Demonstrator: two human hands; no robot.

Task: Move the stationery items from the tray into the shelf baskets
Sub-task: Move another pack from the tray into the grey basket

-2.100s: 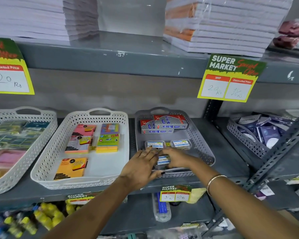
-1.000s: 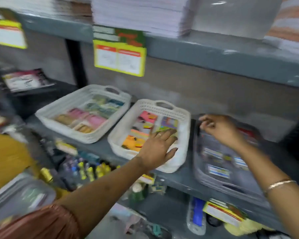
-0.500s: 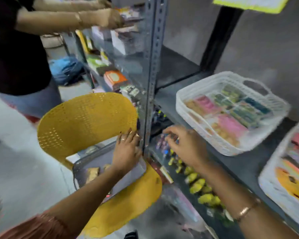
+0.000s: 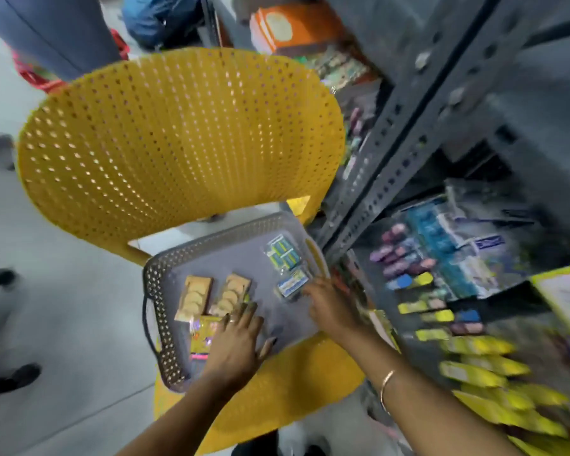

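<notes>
A yellow perforated plastic chair (image 4: 178, 139) takes up the left and middle of the view, and a grey perforated tray (image 4: 165, 311) sits on its seat, with one dark handle at the left rim. Inside the tray, toward the left, two tan packets (image 4: 195, 299) lie side by side, each showing a column of round pale shapes. Just below them lies a yellow packet with pink markings (image 4: 202, 337), partly covered by the left hand (image 4: 236, 347). That hand lies flat, palm down, fingers spread, its fingertips (image 4: 244, 311) reaching the lower edge of the right tan packet and its palm over the tray floor; it grips nothing. Farther right in the tray, near the far right corner, a clear packet of green and yellow pieces (image 4: 282, 256) lies flat, and just below it a small blue and white packet (image 4: 292, 284). The right hand (image 4: 333, 307), with a thin bangle (image 4: 385, 388) on the wrist, reaches in from the right with fingers loosely extended toward that blue and white packet; the fingertips are at its edge, but motion blur hides whether they pinch it. To the right of the chair stands a grey metal shelf rack (image 4: 405, 139), its lower shelf crowded with blurred yellow highlighter-like items (image 4: 481, 373) and blue packs (image 4: 431, 225)
</notes>
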